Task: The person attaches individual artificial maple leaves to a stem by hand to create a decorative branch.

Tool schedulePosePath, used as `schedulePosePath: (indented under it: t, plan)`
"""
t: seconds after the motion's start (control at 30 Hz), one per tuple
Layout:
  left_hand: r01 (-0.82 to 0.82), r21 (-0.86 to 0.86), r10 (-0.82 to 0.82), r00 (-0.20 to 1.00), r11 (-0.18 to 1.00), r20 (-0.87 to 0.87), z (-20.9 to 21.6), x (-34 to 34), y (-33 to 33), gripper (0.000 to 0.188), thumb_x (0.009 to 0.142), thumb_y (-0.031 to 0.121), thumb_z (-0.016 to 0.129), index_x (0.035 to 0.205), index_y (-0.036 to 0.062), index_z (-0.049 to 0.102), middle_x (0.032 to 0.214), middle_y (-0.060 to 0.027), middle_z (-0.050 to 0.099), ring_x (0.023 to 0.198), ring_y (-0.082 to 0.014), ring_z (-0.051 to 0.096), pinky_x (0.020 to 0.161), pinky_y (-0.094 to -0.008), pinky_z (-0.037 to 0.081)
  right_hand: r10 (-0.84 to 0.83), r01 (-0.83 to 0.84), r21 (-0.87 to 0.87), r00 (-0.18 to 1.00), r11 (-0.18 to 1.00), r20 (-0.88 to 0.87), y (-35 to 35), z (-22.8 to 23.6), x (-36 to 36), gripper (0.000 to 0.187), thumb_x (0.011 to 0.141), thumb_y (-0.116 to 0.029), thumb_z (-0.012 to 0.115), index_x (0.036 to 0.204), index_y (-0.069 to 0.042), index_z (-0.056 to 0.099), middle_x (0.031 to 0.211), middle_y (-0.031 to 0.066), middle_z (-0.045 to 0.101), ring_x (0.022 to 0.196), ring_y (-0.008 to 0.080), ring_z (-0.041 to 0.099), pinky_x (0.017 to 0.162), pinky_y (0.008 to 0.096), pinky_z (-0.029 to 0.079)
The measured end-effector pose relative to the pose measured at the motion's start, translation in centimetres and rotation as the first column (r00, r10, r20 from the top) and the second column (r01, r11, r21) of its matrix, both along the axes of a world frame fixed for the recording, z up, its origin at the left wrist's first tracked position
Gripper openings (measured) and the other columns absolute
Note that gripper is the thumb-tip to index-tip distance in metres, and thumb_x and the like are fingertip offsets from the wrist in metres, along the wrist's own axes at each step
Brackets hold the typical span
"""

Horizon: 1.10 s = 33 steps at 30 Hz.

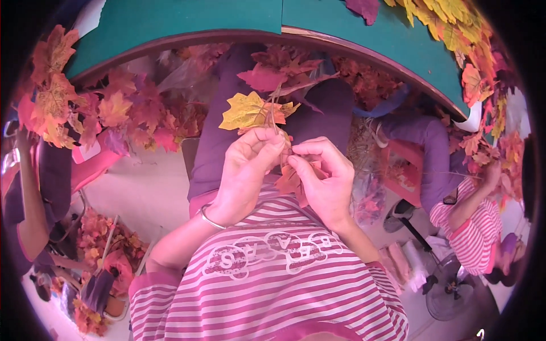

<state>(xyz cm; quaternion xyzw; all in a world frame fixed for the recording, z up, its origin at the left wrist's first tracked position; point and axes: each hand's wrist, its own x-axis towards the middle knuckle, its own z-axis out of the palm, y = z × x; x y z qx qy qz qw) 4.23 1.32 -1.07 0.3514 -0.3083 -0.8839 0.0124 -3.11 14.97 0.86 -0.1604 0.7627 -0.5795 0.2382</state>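
Observation:
My left hand (245,170) is closed in a pinch on the thin stem of an artificial maple leaf garland (275,116), above my lap. Beside it, my right hand (329,177) pinches the same strand, thumb against forefinger. The exact spot between the fingertips is too small to make out. A yellow maple leaf (243,112) sticks out past my left fingertips. Below, an orange leaf (291,183) hangs between the two hands. Red leaves (267,75) of the strand lie across my thighs toward the table.
A green-topped table (193,16) curves ahead of my knees, with yellow leaves (449,20) at its right. Heaps of red and orange leaves (139,105) hang at the left. Other people sit on both sides; one at the right has a striped sleeve (463,219). A fan (449,290) stands lower right.

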Motion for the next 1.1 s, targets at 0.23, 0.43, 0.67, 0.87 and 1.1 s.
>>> schedulePosePath:
  t: [0.23,0.43,0.67,0.87,1.1]
  plan:
    - [0.015,0.033,-0.015,1.000,0.999,0.021,-0.2,0.5,-0.6,0.011,0.100,0.011,0.065,0.109,0.0054,0.063,0.094,-0.0001,0.070,0.083,-0.0074,0.066,0.077,-0.0201,0.051,-0.043,0.046,-0.032,0.996,0.998,0.078,-0.4,0.2,0.1,0.013,0.087,0.008,0.072,0.098,0.005,0.066,0.096,0.0091,0.067,0.084,0.0140,0.069,0.071,0.0241,0.054]
    - [-0.038,-0.082,0.036,0.999,0.996,-0.027,-0.3,0.6,0.7,0.009,0.099,0.008,0.066,0.106,0.0027,0.064,0.099,-0.0019,0.070,0.086,-0.0075,0.065,0.078,-0.0218,0.052,-0.061,0.063,-0.025,0.994,0.998,0.092,0.1,-0.2,0.4,0.014,0.086,0.008,0.073,0.098,0.004,0.067,0.094,0.0095,0.068,0.083,0.0142,0.069,0.071,0.0242,0.054]
    - [0.081,-0.083,-0.086,0.994,0.993,-0.066,-0.8,0.6,0.1,0.007,0.100,0.007,0.065,0.104,0.0006,0.065,0.100,-0.0028,0.068,0.086,-0.0083,0.064,0.081,-0.0246,0.053,0.012,-0.012,-0.014,1.000,1.000,-0.002,0.2,-0.4,-0.7,0.012,0.084,0.009,0.074,0.094,0.005,0.067,0.091,0.0095,0.068,0.079,0.0141,0.068,0.068,0.0249,0.055]
    - [0.145,-0.037,-0.149,0.980,0.989,-0.135,-0.8,-0.2,-0.5,0.009,0.102,0.007,0.062,0.108,0.0005,0.064,0.105,-0.0026,0.067,0.090,-0.0096,0.063,0.083,-0.0258,0.053,-0.008,0.011,-0.022,0.988,1.000,0.151,-0.2,-0.1,-1.7,0.012,0.085,0.007,0.074,0.094,0.003,0.067,0.091,0.0079,0.068,0.079,0.0115,0.067,0.068,0.0246,0.055]
    - [0.203,-0.908,-0.407,0.913,0.366,0.041,0.5,0.7,-0.9,0.041,0.089,-0.001,0.068,0.129,-0.0055,0.057,0.113,-0.0202,0.066,0.105,-0.0287,0.067,0.096,-0.0342,0.051,0.031,0.136,-0.307,0.875,0.942,0.482,-1.4,-1.2,-4.4,0.024,0.095,0.000,0.067,0.118,0.006,0.064,0.096,0.0114,0.071,0.079,0.0169,0.071,0.073,0.0279,0.058]
